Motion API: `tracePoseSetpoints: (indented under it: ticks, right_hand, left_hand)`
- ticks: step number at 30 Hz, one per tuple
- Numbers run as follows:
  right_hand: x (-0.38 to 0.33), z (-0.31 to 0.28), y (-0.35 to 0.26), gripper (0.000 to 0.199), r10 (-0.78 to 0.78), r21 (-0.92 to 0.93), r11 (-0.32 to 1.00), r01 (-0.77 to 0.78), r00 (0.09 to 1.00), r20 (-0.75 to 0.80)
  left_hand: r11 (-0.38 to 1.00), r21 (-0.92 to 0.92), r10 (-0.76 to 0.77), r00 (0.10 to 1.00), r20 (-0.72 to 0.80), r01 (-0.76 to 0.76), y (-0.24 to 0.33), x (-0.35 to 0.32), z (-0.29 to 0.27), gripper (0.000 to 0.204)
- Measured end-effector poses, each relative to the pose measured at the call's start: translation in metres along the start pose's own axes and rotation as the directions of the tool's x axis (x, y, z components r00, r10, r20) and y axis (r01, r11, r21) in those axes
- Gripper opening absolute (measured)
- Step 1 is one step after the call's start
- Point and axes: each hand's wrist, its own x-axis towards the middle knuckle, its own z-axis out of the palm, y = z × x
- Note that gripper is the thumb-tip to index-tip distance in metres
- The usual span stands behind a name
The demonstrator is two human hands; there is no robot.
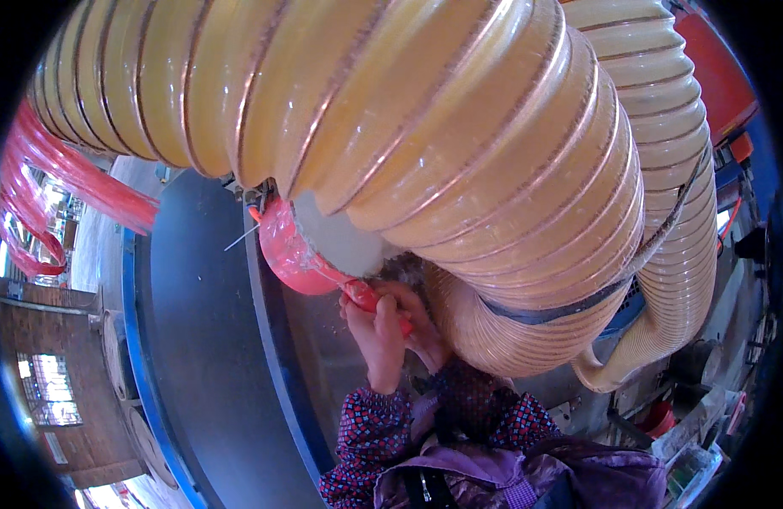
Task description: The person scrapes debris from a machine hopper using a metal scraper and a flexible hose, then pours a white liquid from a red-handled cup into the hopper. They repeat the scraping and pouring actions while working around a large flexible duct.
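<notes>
A red plastic scoop point(294, 259), with a rounded bowl and a short handle, is under the big hose just left of the middle. Pale, whitish material point(340, 237) shows in or behind its bowl; I cannot tell which. My left hand point(379, 341) is closed round the handle, its thumb pressed along it. Right beside it, my right hand point(423, 327) is curled at the same handle, its fingers partly hidden by the left hand. Patterned cuffs cover both wrists.
A thick, ribbed yellowish hose point(459, 144) arches over my hands and bends down at the right; another ribbed hose point(663, 153) hangs behind it. A dark conveyor belt point(204, 339) with blue edges runs along the left. Pink plastic strips point(77, 178) hang at the far left.
</notes>
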Motion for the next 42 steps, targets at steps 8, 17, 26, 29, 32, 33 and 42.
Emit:
tracePoseSetpoints:
  ticks: [8, 17, 26, 29, 32, 33, 42]
  right_hand:
    - [0.003, 0.020, -0.022, 0.052, -0.136, -0.076, 0.986, 0.151, 0.975, 0.174]
    - [0.013, -0.006, 0.005, 0.064, -0.080, 0.014, 0.997, 0.079, 0.977, 0.197]
    - [0.007, 0.000, -0.001, 0.051, -0.049, 0.068, 0.997, 0.040, 0.989, 0.142]
    - [0.000, -0.024, 0.019, 0.044, 0.038, 0.127, 0.991, -0.039, 0.999, 0.008]
    - [-0.004, 0.003, 0.002, 0.041, 0.000, -0.038, 0.999, 0.001, 1.000, 0.021]
    - [0.002, 0.010, -0.004, 0.040, 0.053, -0.057, 0.997, -0.058, 0.995, -0.082]
    - [0.017, -0.050, 0.060, 0.033, 0.065, 0.206, 0.976, -0.070, 0.997, 0.032]
  left_hand:
    - [0.998, 0.057, -0.033, 0.998, 0.053, 0.030, -0.006, 0.002, -0.008, 0.015]
    - [0.999, 0.020, -0.037, 0.997, 0.068, 0.036, -0.004, 0.001, -0.003, 0.016]
    - [0.997, 0.042, -0.068, 0.997, 0.026, 0.067, 0.000, -0.001, -0.002, 0.020]
    - [0.996, 0.051, -0.075, 0.997, 0.022, 0.074, 0.003, -0.002, 0.002, 0.023]
    - [0.992, 0.117, -0.054, 0.999, 0.000, 0.054, 0.000, -0.001, -0.004, 0.025]
    - [0.990, 0.137, -0.041, 0.999, -0.001, 0.040, 0.002, -0.002, -0.002, 0.026]
    - [0.957, 0.166, 0.230, 0.972, 0.055, -0.236, -0.025, 0.006, -0.004, 0.029]
